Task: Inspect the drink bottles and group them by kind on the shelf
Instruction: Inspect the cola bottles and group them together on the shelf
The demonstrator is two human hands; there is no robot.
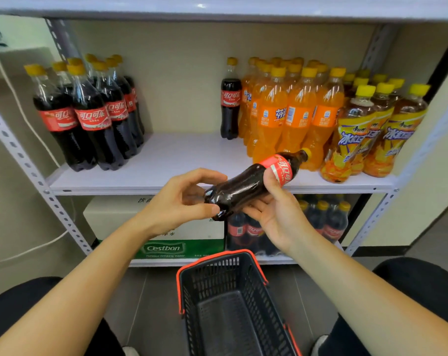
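Before the shelf's front edge, a cola bottle lies tilted, cap toward the right. The left hand grips its base, the right hand its label.

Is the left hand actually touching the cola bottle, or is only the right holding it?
Touching. The head view shows the left hand pinching the cola bottle at its base with thumb and fingers; the right hand grips it near the label.
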